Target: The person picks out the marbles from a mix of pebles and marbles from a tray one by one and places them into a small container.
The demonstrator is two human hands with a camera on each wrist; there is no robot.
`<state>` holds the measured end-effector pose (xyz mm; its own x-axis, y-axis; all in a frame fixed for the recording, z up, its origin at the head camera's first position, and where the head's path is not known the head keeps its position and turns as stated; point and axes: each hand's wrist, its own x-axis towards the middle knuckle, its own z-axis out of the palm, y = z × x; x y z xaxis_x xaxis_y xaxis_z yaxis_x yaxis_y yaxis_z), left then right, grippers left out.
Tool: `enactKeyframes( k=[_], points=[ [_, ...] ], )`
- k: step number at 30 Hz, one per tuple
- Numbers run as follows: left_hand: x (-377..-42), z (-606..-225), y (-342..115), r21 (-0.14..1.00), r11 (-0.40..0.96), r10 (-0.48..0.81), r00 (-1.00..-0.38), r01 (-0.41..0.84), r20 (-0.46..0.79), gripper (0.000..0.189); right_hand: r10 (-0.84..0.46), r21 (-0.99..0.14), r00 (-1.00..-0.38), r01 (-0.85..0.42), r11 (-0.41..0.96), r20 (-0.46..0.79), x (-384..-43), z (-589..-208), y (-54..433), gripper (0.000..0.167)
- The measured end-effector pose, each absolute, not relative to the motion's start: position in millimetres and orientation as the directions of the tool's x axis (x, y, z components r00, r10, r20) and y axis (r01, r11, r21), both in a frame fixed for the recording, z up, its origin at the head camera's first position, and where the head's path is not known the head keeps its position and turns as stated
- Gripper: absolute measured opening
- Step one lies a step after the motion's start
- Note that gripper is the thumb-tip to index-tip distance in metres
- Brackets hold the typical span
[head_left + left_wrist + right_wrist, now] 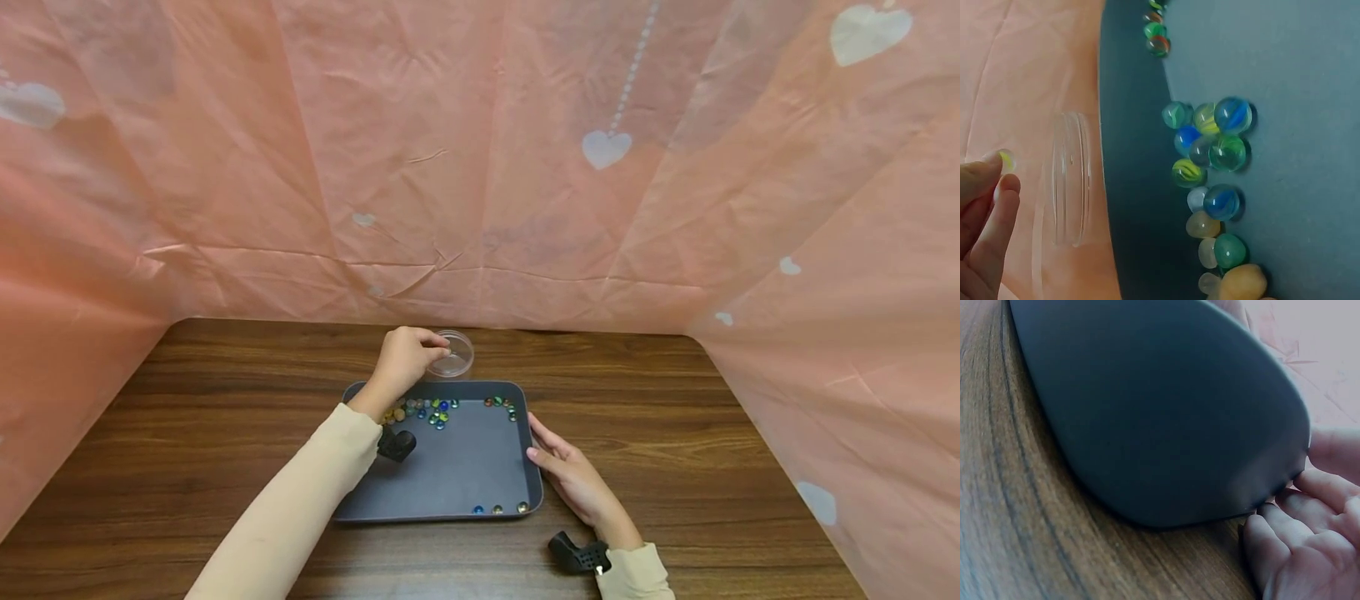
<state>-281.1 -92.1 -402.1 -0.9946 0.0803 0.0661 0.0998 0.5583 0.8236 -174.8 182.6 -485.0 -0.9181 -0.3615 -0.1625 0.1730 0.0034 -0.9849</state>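
My left hand point(405, 358) reaches over the far edge of a grey tray point(465, 467). Between thumb and fingertips it pinches a clear marble with yellow in it point(1007, 160), beside a round clear plastic dish point(457, 358) behind the tray. Many glass marbles point(1229, 153), blue, green, yellow and clear, lie along the tray's far wall, with a few in its near right corner. My right hand point(573, 479) holds the tray's right side. Its thumb is at the rim, and its curled fingers point(1285, 525) are against the outer wall.
The tray and dish stand on a brown wood-grain table point(660, 433). A pink curtain with white hearts point(480, 167) hangs behind and along both sides of the table. A black wrist device point(577, 554) sits at each wrist.
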Motion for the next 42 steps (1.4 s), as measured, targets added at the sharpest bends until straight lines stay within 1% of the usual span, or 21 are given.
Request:
enactKeyframes(
  k=[6, 12, 21, 28, 31, 35, 38, 42],
  points=[
    [-283, -400, -85, 0.755, 0.645, 0.099, -0.992, 0.119, 0.072, 0.013, -0.364, -0.985, -0.917, 0.174, 0.003, -0.163, -175, -485, 182, 0.065],
    [-285, -401, -84, 0.726, 0.683, 0.082, -0.996, 0.08, 0.033, 0.011, -0.364, -0.986, -0.918, 0.163, 0.017, -0.158, -176, -485, 183, 0.065],
    [-283, -400, -93, 0.751, 0.656, 0.076, -0.997, 0.068, 0.024, 0.015, -0.371, -0.985, -0.914, 0.172, 0.013, -0.165, -177, -487, 183, 0.065],
    [-268, -406, -102, 0.81, 0.581, 0.074, -0.996, 0.077, 0.042, 0.017, -0.385, -0.986, -0.91, 0.164, 0.0, -0.151, -176, -484, 183, 0.065],
    [-259, -413, -104, 0.84, 0.54, 0.076, -0.997, 0.05, 0.011, 0.018, -0.385, -0.986, -0.911, 0.164, -0.006, -0.149, -176, -483, 183, 0.065],
    [-251, -423, -106, 0.879, 0.476, 0.086, -0.993, -0.025, -0.075, 0.017, -0.391, -0.987, -0.909, 0.162, -0.01, -0.145, -176, -484, 183, 0.065],
    [-248, -428, -107, 0.875, 0.484, 0.108, -0.991, -0.016, -0.078, 0.014, -0.393, -0.987, -0.909, 0.158, -0.011, -0.141, -176, -485, 183, 0.064],
    [-247, -436, -108, 0.842, 0.537, 0.151, -0.988, 0.048, -0.04, 0.011, -0.38, -0.987, -0.913, 0.162, -0.001, -0.15, -176, -486, 183, 0.064]
  ],
)
